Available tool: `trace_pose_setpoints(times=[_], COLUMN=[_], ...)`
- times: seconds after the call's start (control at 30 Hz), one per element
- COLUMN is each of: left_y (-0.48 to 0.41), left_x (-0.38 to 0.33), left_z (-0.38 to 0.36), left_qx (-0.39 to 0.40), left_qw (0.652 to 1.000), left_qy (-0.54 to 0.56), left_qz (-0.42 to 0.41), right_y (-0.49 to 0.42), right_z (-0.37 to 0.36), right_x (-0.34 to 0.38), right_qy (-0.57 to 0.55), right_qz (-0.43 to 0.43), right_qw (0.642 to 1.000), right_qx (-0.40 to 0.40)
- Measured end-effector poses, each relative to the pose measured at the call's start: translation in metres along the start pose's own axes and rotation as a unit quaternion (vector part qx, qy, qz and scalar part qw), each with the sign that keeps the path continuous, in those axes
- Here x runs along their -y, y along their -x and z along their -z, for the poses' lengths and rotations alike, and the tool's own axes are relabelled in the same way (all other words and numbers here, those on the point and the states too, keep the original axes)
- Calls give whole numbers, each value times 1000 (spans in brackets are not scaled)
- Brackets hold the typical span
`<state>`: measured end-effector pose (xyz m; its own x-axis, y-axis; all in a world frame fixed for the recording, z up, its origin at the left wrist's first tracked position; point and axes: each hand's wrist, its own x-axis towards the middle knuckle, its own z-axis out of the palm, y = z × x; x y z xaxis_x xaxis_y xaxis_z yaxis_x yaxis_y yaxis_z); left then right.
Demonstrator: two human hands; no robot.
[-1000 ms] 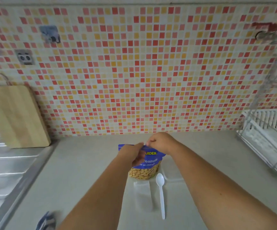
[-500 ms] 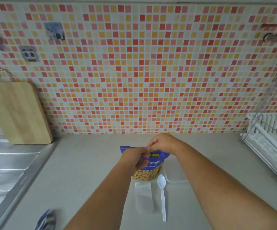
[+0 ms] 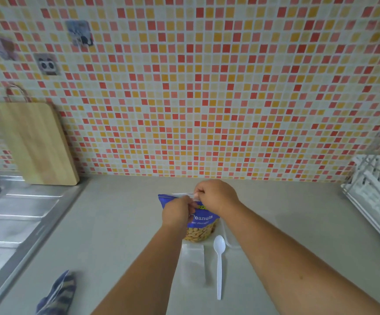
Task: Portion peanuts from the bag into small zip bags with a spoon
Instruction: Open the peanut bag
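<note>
Peanut bag (image 3: 203, 220) stands upright mid-counter (image 3: 116, 223), blue on top, with nuts showing through its clear lower part. We note both hands at its top edge. The left hand (image 3: 176, 212) is curled, fingertips pinching the front of the mouth. The right hand (image 3: 216, 196) is fisted, pinching the pale top strip at the bag's 1 o'clock. White spoon (image 3: 219, 264) lies flat at the bag's 5 o'clock, bowl toward it. Clear small zip bag (image 3: 192, 262) lies at 6 o'clock, just beside the spoon. Cutting board (image 3: 32, 142) leans on the tiled wall at 10 o'clock.
</note>
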<state>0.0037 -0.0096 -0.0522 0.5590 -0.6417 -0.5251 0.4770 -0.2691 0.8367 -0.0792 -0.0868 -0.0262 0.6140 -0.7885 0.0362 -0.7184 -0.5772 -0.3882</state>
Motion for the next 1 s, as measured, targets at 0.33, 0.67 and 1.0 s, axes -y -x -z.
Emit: trace_pose_setpoints(times=[0.33,0.67,1.0], left_y=[8,-15,-5], left_x=[5,-23,3], left_z=[4,47,37], left_qx=[-13,-2,130], left_qw=[999,987,972], left_qy=[-40,-140,-190], left_qz=[-30,-76,-45], right_y=[-7,0,21], right_z=[-5,-13,-20], right_x=[-7,-14,-14], right_qy=[-46,-116,-151], right_qz=[-17,-100,-152], right_qw=[996,988,976], right_qx=[-74,15,-26])
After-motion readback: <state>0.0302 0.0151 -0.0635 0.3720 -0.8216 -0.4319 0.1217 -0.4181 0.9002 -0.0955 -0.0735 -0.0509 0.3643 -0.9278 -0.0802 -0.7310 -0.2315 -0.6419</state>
